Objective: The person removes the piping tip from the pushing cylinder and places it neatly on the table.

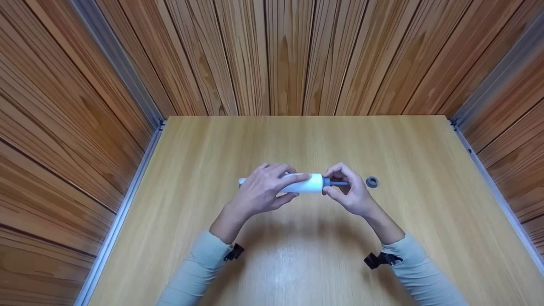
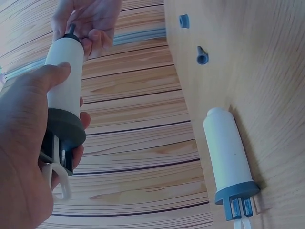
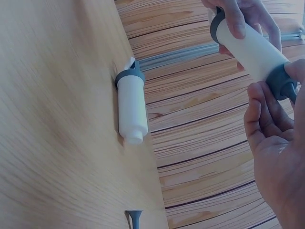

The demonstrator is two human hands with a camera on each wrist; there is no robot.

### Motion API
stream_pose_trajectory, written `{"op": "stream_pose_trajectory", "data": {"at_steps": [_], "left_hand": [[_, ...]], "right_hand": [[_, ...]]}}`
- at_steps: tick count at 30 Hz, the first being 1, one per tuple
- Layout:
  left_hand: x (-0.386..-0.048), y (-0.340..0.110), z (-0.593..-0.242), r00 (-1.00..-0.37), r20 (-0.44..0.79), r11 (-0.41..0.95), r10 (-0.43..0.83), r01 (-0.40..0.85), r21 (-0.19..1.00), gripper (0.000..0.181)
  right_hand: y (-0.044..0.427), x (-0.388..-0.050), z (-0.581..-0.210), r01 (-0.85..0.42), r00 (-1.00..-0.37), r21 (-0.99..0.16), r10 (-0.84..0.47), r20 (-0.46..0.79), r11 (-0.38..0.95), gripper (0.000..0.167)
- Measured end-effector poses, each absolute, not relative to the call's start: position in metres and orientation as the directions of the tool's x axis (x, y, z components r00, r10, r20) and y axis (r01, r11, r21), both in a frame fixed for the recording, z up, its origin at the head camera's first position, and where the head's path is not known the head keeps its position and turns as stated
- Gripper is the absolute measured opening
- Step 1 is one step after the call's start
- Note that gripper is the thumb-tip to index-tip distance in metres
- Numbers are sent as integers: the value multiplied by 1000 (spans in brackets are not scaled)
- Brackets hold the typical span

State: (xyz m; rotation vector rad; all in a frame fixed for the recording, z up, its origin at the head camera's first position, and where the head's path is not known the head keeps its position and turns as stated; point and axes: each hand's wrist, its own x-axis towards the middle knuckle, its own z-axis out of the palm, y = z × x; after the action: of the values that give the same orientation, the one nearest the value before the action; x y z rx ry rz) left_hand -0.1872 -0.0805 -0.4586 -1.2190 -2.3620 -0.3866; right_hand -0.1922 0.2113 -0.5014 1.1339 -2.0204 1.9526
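My left hand (image 1: 263, 187) grips a white cylindrical dispenser tube (image 1: 314, 183), thumb along its side. A dark grey collar (image 2: 66, 128) with a pale loop handle (image 2: 59, 181) closes the end near the left palm. At the opposite end sits a dark grey nozzle (image 3: 282, 82) with a thin spout, which the right hand (image 1: 350, 191) pinches between thumb and fingers. The tube lies roughly level, held above the table. In the wrist views, a second white tube (image 2: 226, 148) with a grey collar rests on the table; I cannot make it out in the head view.
A small dark grey ring (image 1: 372, 182) lies on the wooden table (image 1: 204, 144), right of the right hand. A loose grey nozzle (image 2: 202, 56) is on the table near it in the left wrist view. Wood-plank walls (image 1: 284, 55) enclose the back and sides.
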Motion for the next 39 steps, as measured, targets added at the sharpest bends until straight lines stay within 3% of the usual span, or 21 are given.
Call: {"op": "stream_pose_trajectory", "data": {"at_steps": [11,20,28,39], "left_hand": [[-186,-80,-461,-523,510,593,683,805,31,49],[-183,-78,-462,-493,531,591,690,806,-20,50],[-181,-76,-460,-468,548,592,693,803,-64,48],[-176,-77,-463,-459,558,591,691,803,-72,47]], "right_hand": [[214,-192,-499,-590,-717,-804,-411,564,-73,36],[217,-185,-496,-548,-755,-837,-439,487,13,36],[215,-182,-498,-497,-772,-867,-436,462,-39,27],[214,-183,-504,-525,-743,-847,-443,502,-81,25]]}}
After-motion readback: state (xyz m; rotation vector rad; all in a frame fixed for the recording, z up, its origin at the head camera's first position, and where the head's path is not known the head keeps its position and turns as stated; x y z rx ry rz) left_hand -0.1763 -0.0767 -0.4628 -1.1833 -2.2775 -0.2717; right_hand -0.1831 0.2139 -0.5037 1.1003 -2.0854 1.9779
